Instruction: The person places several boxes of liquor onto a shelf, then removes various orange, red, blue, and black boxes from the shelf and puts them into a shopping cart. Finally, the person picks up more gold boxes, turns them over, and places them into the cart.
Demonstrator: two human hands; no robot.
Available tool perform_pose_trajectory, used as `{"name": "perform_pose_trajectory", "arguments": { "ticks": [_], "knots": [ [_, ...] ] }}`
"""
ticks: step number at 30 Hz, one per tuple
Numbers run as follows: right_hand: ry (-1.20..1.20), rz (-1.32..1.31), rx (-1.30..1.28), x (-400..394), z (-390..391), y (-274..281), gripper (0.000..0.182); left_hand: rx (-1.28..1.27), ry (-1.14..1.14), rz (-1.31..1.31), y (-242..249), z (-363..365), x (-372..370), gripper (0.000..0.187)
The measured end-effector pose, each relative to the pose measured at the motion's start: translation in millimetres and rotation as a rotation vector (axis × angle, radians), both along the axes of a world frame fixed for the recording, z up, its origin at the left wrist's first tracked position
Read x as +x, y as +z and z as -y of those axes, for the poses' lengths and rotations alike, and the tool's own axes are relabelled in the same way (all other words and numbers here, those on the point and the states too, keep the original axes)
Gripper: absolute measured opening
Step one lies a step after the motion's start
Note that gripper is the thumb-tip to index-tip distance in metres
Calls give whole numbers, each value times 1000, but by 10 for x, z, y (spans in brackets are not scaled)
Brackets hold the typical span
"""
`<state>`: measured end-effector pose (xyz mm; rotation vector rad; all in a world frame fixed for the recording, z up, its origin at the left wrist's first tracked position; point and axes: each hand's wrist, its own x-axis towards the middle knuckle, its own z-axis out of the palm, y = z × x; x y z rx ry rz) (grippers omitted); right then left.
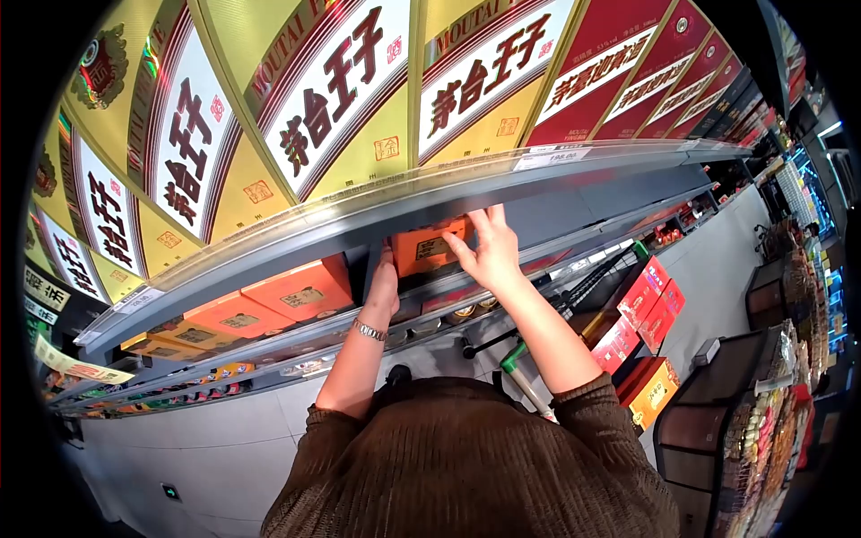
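Observation:
An orange box [420, 253] with a dark label stands on the shelf below the yellow cartons, in the middle of the view. My left hand [384, 289], with a metal watch at the wrist, lies along the box's left side, its fingers partly hidden. On the right side of the same box is my right hand [489, 248], thumb on the front and fingers at the upper edge. Both hands together hold the box. Left of them on the same shelf are more orange boxes [300, 289].
Large yellow cartons [336, 99] and red cartons [596, 67] line the upper shelf, whose edge [359, 211] overhangs my hands. Behind my right arm stands a cart [523, 372] beside red boxes [647, 296] and an orange-yellow box [647, 392]. Display racks [708, 421] stand at the right.

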<state>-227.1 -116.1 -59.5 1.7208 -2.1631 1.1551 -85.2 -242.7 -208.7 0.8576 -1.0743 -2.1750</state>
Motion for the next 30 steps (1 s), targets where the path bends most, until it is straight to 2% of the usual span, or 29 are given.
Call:
{"name": "perform_pose_trajectory", "arguments": {
  "ticks": [3,6,7,9,11,13,15,16,17,19,21,23,25,30],
  "knots": [
    [19,-102,-34,118,63,-44,59,-12,107,-103,98,-59,83,55],
    [237,448,-170,-85,79,-283,60,-46,150,-149,272,-166,213,53],
    [313,762,-195,-306,177,-602,53,-56,159,-154,338,-232,267,51],
    [300,1178,-129,-477,175,-716,56,-107,161,-114,322,-407,363,54],
    [223,1343,-28,-598,314,-1013,61,-87,118,-117,392,-591,500,62],
    [160,1522,42,-643,479,-1264,68,-264,57,-150,10,-720,659,57],
    [228,1582,134,-536,550,-1222,63,-250,22,-24,110,-925,815,56],
    [200,1614,149,-452,680,-1295,60,-244,-50,43,69,-1036,1044,45],
    [154,1646,152,-408,742,-1361,58,-225,-13,18,-64,-1089,1133,35],
    [164,1625,165,-348,783,-1306,50,-196,-37,115,0,-1172,1356,36],
    [139,1703,182,-266,784,-1194,48,-131,61,136,-282,-1242,1565,33],
    [182,1663,210,-251,830,-1320,47,-41,161,146,-375,-1298,1724,30],
    [212,1650,230,-195,862,-1364,46,29,213,166,-380,-1349,1818,29],
    [269,1612,255,104,907,-1293,49,22,231,173,-277,-1425,1790,29]
  ]
}}
